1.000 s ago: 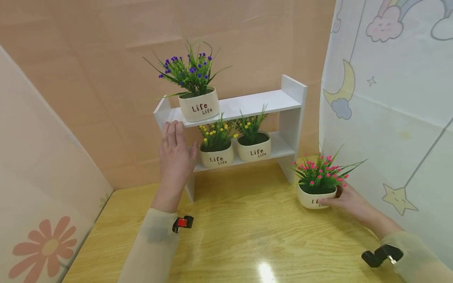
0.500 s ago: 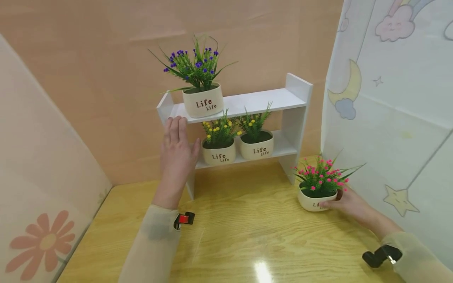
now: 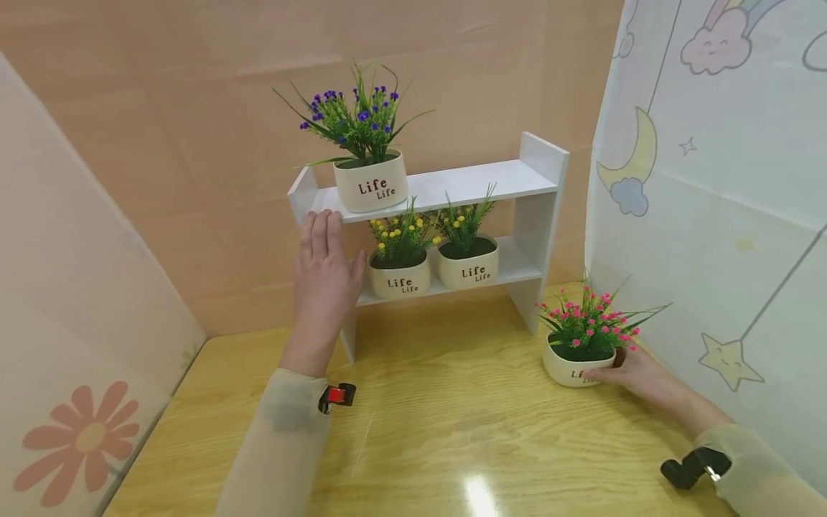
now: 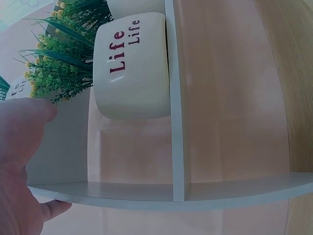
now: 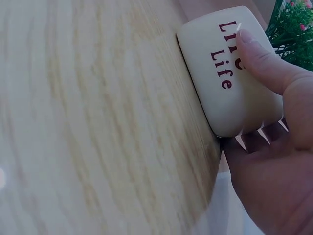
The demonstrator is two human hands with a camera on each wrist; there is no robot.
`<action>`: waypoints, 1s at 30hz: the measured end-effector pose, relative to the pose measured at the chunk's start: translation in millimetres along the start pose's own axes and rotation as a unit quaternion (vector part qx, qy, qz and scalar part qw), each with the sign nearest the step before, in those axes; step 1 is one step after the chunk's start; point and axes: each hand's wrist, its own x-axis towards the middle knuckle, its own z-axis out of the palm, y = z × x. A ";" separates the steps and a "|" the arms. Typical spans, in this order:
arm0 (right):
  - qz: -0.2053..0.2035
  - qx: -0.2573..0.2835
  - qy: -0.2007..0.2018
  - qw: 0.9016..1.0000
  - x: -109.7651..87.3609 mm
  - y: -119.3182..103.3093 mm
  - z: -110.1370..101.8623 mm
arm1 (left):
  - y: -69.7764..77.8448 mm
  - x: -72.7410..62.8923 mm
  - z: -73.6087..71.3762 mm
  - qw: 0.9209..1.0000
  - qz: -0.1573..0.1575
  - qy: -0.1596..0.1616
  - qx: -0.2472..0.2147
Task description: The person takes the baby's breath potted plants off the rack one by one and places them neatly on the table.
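Note:
My left hand (image 3: 326, 283) rests against the front left corner of the white two-tier shelf (image 3: 474, 183), fingers extended and thumb apart. In the left wrist view its thumb lies inside the side panel (image 4: 105, 196) and a finger outside; the other fingertips are hidden. My right hand (image 3: 646, 377) grips a cream flowerpot (image 3: 568, 370) with pink flowers, thumb on the front lettering and fingers along the side. This pot (image 5: 230, 103) stands on the table, right of the shelf.
A purple-flowered pot (image 3: 371, 185) stands on the upper tier's left part. Two yellow-flowered pots, the left one (image 3: 400, 282) and the right one (image 3: 469, 269), stand on the lower tier. Wooden table (image 3: 413, 424); a peach backdrop (image 3: 194, 143) hangs behind, a patterned sheet (image 3: 730, 237) at the right.
The head view has shifted slightly. Both hands keep their places, the left at the shelf corner and the right on the pink-flowered pot; no pot has visibly moved.

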 end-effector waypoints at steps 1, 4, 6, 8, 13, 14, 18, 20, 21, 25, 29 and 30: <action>0.003 0.001 -0.001 1.000 -1.1 0.8 0.0 | 0.2 -0.2 0.6 1.000 -0.002 -0.003 -0.001; 0.008 -0.004 -0.002 1.000 -4.0 2.3 0.1 | 0.6 -1.1 2.3 1.000 -0.005 -0.007 -0.003; 0.007 -0.002 0.000 1.000 -4.9 2.6 0.7 | 0.4 -1.4 3.3 1.000 -0.003 -0.005 -0.003; 0.007 0.012 -0.001 1.000 -5.3 2.8 1.5 | 0.1 -1.2 3.8 1.000 0.000 -0.002 -0.003; 0.010 0.039 -0.009 0.999 -4.7 2.3 2.4 | -0.3 1.1 3.4 1.000 0.007 0.009 -0.003; 0.012 0.039 -0.009 0.999 -4.3 2.1 2.5 | -0.4 1.4 3.2 1.000 0.007 0.010 -0.004; 0.022 0.036 -0.014 0.999 -3.5 -0.3 2.4 | -1.6 2.1 1.9 1.000 0.008 0.013 -0.004; 0.024 0.044 -0.018 0.999 -4.2 -1.2 2.8 | -2.6 1.1 2.1 1.000 0.010 0.011 -0.001; 0.023 0.042 -0.017 0.999 -4.8 -1.7 2.8 | -2.8 0.5 2.2 1.000 0.010 0.011 -0.002; 0.013 0.055 -0.014 0.998 -6.0 -0.9 3.6 | -3.6 0.4 3.0 1.000 0.011 0.011 -0.002; 0.012 0.063 -0.008 0.998 -7.3 0.2 3.1 | -3.3 2.8 1.6 1.000 0.014 0.012 -0.006; 0.020 0.059 -0.008 0.998 -7.9 -0.3 2.0 | -3.2 3.3 0.9 1.000 0.015 0.012 -0.006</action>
